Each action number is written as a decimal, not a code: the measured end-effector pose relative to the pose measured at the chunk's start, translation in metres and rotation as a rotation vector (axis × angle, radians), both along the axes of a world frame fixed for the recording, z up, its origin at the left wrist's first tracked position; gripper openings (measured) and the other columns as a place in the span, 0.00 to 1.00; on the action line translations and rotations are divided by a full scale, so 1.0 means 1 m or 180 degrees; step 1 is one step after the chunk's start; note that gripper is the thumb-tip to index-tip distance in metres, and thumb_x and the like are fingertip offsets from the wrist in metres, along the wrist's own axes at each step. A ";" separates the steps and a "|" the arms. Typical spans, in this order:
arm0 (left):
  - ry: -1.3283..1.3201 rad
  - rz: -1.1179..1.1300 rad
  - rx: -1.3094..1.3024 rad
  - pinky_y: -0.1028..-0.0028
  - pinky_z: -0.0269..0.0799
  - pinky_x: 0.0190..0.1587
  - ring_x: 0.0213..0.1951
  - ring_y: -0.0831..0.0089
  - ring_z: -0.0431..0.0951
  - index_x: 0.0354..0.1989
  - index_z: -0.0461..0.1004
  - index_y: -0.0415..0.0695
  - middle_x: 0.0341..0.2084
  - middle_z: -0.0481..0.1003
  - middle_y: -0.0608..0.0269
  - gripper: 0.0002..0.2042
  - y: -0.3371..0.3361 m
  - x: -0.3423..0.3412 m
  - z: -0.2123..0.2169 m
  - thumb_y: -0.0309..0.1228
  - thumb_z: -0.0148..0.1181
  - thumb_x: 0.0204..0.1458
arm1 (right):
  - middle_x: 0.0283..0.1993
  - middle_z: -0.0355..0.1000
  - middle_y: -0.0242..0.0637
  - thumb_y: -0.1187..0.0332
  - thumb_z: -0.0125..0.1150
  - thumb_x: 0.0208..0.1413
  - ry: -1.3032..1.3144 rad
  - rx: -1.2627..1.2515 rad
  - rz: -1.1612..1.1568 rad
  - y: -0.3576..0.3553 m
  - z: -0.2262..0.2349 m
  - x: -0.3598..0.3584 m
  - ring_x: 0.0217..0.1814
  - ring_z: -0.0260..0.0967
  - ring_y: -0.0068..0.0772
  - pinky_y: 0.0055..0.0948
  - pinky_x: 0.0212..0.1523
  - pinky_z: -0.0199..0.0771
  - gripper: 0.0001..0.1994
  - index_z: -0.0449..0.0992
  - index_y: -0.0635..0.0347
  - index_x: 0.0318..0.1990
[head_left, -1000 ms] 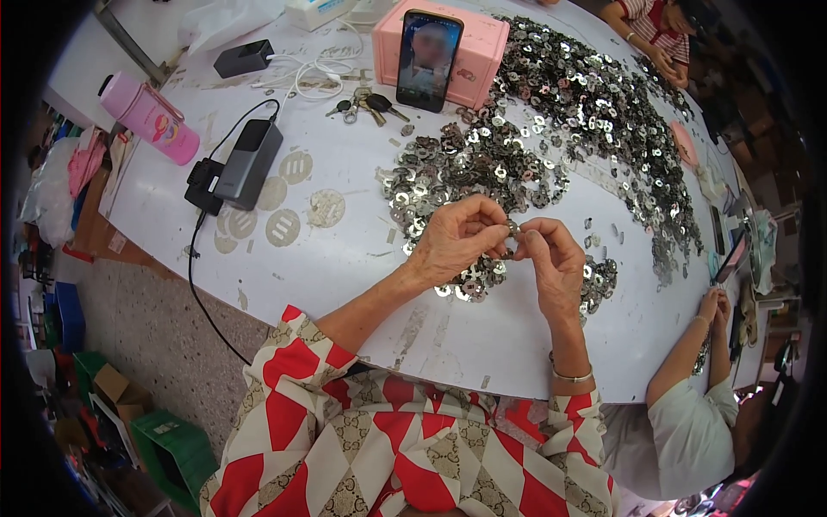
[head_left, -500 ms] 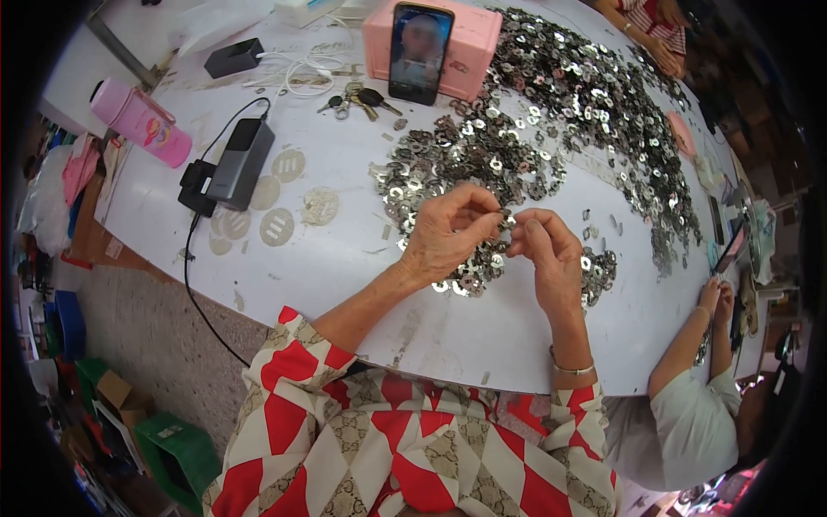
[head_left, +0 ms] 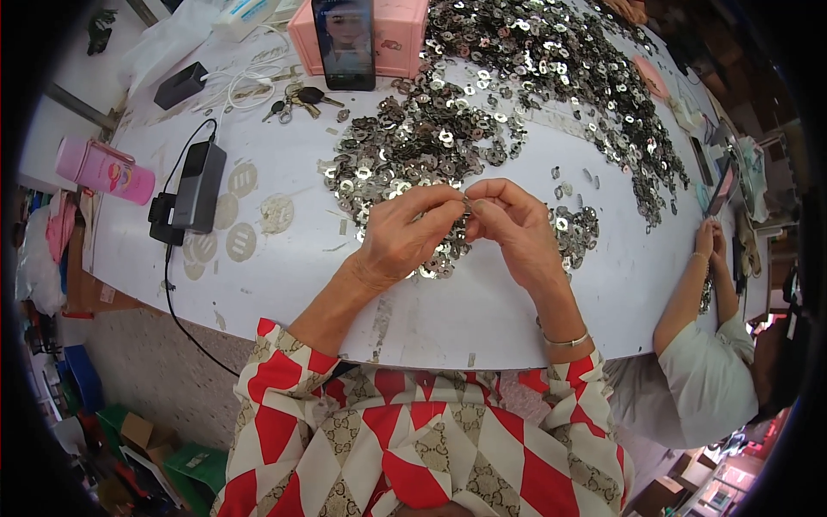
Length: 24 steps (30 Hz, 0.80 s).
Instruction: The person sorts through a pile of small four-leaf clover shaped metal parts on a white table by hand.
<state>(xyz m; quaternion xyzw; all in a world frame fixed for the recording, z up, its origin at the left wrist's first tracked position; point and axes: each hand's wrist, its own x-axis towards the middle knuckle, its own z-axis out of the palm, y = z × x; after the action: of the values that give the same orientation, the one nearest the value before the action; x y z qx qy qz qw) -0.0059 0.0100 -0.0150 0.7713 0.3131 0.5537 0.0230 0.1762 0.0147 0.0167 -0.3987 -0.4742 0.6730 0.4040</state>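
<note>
My left hand (head_left: 401, 233) and my right hand (head_left: 515, 228) meet fingertip to fingertip over the near edge of a pile of small shiny metal rings (head_left: 405, 146). Both are closed in a pinch on a small metal piece (head_left: 467, 207), mostly covered by the fingers. It looks like one of the flat rings from the pile, though its exact shape is hidden. A smaller heap of the same pieces (head_left: 575, 237) lies just right of my right hand. Some rings show below my fingers on the white table (head_left: 345, 297).
A phone (head_left: 345, 43) leans on a pink box (head_left: 401, 39) at the back. Keys (head_left: 301, 101), a grey power bank (head_left: 202, 185) with a cable and a pink bottle (head_left: 106, 170) stand left. A larger metal heap (head_left: 534, 60) spreads back right. A co-worker (head_left: 702, 370) sits at right.
My view has shifted, so the table's things sit further left. My fingertips have drawn closer together round the small metal piece, which shows less now.
</note>
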 end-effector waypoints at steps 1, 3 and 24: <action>0.0007 -0.0016 -0.0005 0.74 0.78 0.27 0.29 0.67 0.79 0.35 0.75 0.39 0.33 0.76 0.59 0.10 0.000 -0.001 -0.001 0.17 0.63 0.43 | 0.34 0.74 0.32 0.70 0.56 0.60 0.0025 -0.0043 0.0049 0.000 0.002 -0.001 0.32 0.71 0.19 0.20 0.34 0.74 0.10 0.73 0.66 0.45; 0.0062 -0.0033 -0.0034 0.74 0.78 0.27 0.29 0.67 0.79 0.36 0.75 0.39 0.34 0.76 0.58 0.11 0.001 0.000 -0.001 0.16 0.63 0.43 | 0.33 0.74 0.32 0.72 0.57 0.58 0.0045 -0.0077 0.0071 0.000 0.003 0.000 0.32 0.71 0.19 0.19 0.34 0.74 0.10 0.72 0.66 0.45; -0.1369 -0.0829 -0.2151 0.79 0.77 0.34 0.32 0.76 0.79 0.37 0.75 0.37 0.31 0.76 0.61 0.06 -0.006 0.008 0.003 0.18 0.59 0.51 | 0.31 0.76 0.35 0.81 0.62 0.48 -0.1822 0.3120 -0.0729 -0.004 0.002 -0.004 0.32 0.75 0.27 0.23 0.34 0.75 0.12 0.74 0.64 0.42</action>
<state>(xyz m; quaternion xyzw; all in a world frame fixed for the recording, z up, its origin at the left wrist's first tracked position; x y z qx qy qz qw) 0.0020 0.0038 -0.0118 0.6204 0.3650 0.5607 0.4094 0.1723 0.0109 0.0184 -0.3800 -0.7747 0.1922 0.4673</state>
